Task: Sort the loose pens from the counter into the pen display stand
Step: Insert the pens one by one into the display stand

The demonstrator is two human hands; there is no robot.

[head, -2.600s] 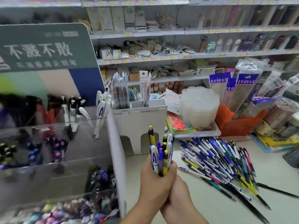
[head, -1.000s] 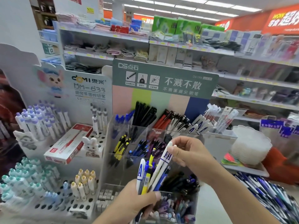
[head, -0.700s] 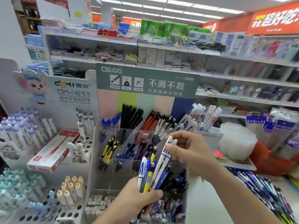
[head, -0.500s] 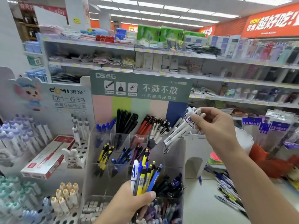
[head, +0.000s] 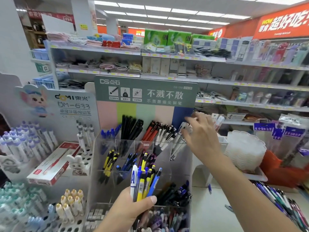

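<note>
The left hand gripped a bundle of pens before the display stand. The right hand, fingers loosely spread, reached its top right compartment; whether it held white pens was unclear. More loose pens lay at the desk's right edge. The fanned bundle could slip

upright pen bunch before clear tiered stand

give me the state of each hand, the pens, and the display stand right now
left hand: grips a bunch of pens, tips up
right hand: blurred, fingers over the top-right compartment's white pens
pen display stand: upright, compartments partly filled
loose pens: on the counter
</note>
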